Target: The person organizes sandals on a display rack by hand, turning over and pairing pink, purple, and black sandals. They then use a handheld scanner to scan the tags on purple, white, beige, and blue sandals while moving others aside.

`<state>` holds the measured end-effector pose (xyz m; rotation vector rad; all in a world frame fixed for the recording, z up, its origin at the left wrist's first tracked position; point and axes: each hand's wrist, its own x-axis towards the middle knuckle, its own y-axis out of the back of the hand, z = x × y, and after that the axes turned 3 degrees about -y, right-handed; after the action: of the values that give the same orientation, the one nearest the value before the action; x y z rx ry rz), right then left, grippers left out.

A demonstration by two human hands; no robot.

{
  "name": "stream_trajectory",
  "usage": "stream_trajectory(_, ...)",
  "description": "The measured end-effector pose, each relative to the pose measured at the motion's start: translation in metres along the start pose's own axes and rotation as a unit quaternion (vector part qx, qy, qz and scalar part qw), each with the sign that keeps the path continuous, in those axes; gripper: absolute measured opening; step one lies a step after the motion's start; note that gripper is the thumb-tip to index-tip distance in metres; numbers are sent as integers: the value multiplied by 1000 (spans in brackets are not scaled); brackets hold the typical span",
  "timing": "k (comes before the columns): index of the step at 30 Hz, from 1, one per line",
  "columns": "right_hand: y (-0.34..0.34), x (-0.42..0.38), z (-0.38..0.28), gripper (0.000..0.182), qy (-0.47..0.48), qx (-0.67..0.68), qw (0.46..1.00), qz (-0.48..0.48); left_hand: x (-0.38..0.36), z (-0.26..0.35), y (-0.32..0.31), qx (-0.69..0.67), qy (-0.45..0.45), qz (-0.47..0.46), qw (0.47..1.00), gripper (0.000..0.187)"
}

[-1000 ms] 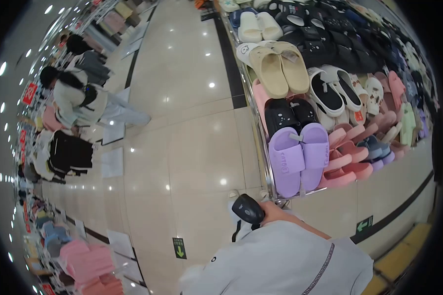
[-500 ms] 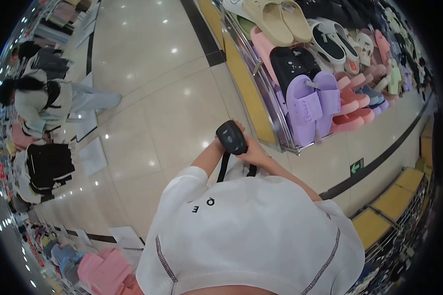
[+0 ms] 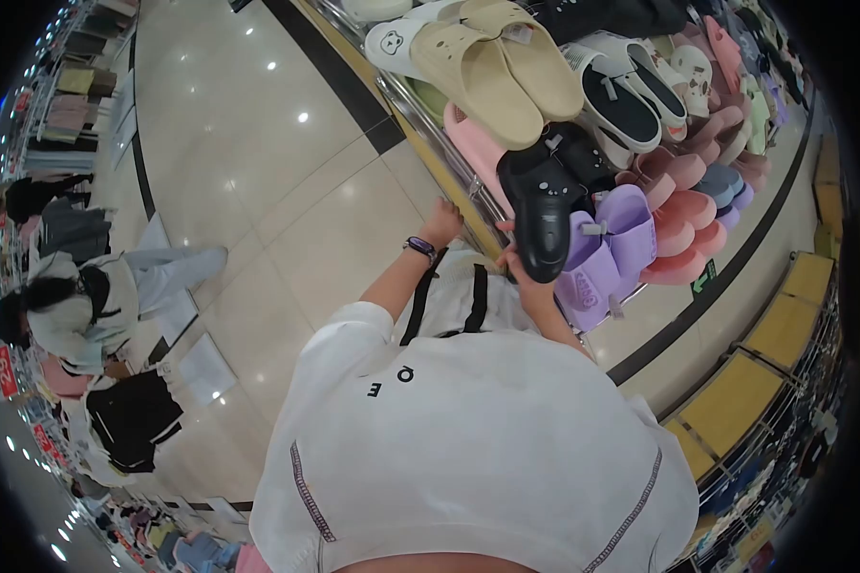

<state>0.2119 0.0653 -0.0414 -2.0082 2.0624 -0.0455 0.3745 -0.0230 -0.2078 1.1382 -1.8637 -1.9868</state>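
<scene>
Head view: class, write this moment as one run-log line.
right hand: holding black shoe | left hand: near rack rail, contact unclear | purple slippers: on rack, beside black shoe

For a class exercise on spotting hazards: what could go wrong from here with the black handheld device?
1. The right hand appears to hold the black handheld device without help from the left hand, so a loose grip might let it drop.
2. The purple slides sit by the rack's edge near the device; a bump could knock one off.
3. The device looks much like the black clogs behind it, so clearance might be misjudged.
</scene>
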Motion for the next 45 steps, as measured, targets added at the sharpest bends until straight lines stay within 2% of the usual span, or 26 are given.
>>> stream_trajectory(1, 0, 4, -9, 26, 41, -17, 999, 8, 1, -7, 2, 1, -7, -3, 1000, 17)
stream_trajectory(3, 6, 10, -4, 28, 93, -25, 995, 21, 0, -30, 4, 120, -56, 211, 968, 30)
stream_trajectory(4, 7, 13, -2, 28, 94, -23, 995, 28, 2, -42, 6, 122, -63, 212, 968, 30)
stream_trajectory(6, 6, 18, -2, 21, 153, 30, 987, 36, 6, -64, 11, 160, -117, 251, 948, 39)
stream_trajectory(9, 6, 25, -2, 24, 145, 50, 986, 66, 9, -99, 14, 202, -174, 299, 916, 38)
stream_trajectory(10, 3, 28, -2, 31, 133, 47, 983, 121, 9, -112, 15, 202, -182, 298, 915, 38)
stream_trajectory(13, -1, 43, -4, 31, 137, 60, 972, 181, 10, -146, 21, 195, -161, 344, 904, 37)
stream_trajectory(15, -2, 55, -3, 29, 138, 40, 971, 193, 11, -172, 43, 194, -189, 366, 890, 37)
stream_trajectory(16, -3, 59, 0, 28, 136, -27, 967, 212, 13, -186, 53, 193, -197, 362, 891, 37)
stream_trajectory(17, -7, 65, 2, 27, 133, -94, 959, 230, 17, -198, 64, 227, -220, 404, 859, 35)
stream_trajectory(18, -16, 75, -2, 26, 118, 0, 960, 255, 22, -211, 74, 259, -243, 446, 822, 33)
stream_trajectory(20, -35, 97, -3, 17, 111, 29, 931, 347, 31, -230, 94, 227, -266, 464, 814, 30)
stream_trajectory(22, -48, 118, -12, 16, 100, 46, 918, 381, 42, -249, 115, 194, -280, 488, 804, 28)
stream_trajectory(24, -59, 138, -14, 13, 117, 23, 886, 448, 55, -271, 135, 201, -296, 536, 764, 22)
stream_trajectory(25, -63, 147, -16, 13, 119, 22, 882, 454, 62, -279, 138, 200, -302, 539, 761, 22)
stream_trajectory(27, -68, 157, -20, 8, 75, -29, 836, 543, 71, -291, 141, 158, -336, 538, 757, 29)
stream_trajectory(28, -68, 159, -21, 7, 77, -45, 826, 556, 72, -294, 142, 154, -343, 539, 753, 29)
stream_trajectory(30, -69, 160, -21, 6, 72, -51, 821, 564, 72, -298, 145, 0, -352, 483, 802, 41)
stream_trajectory(31, -70, 160, -22, 5, 69, -55, 821, 564, 73, -298, 147, -4, -361, 484, 797, 41)
stream_trajectory(33, -70, 163, -23, 5, 64, -66, 811, 577, 75, -299, 153, -97, -365, 407, 832, 52)
stream_trajectory(37, -75, 169, -24, 7, 31, -93, 783, 614, 73, -303, 159, -119, -362, 385, 841, 54)
stream_trajectory(40, -76, 171, -22, 7, 19, -113, 755, 646, 79, -310, 156, -127, -379, 358, 844, 64)
stream_trajectory(42, -80, 174, -23, 7, -6, -110, 741, 662, 79, -314, 153, -243, -271, 363, 857, 81)
stream_trajectory(43, -85, 176, -26, 7, -5, -112, 735, 668, 81, -318, 151, -246, -279, 364, 854, 81)
stream_trajectory(45, -92, 179, -33, 8, 4, -108, 725, 680, 81, -326, 157, -297, -228, 352, 858, 94)
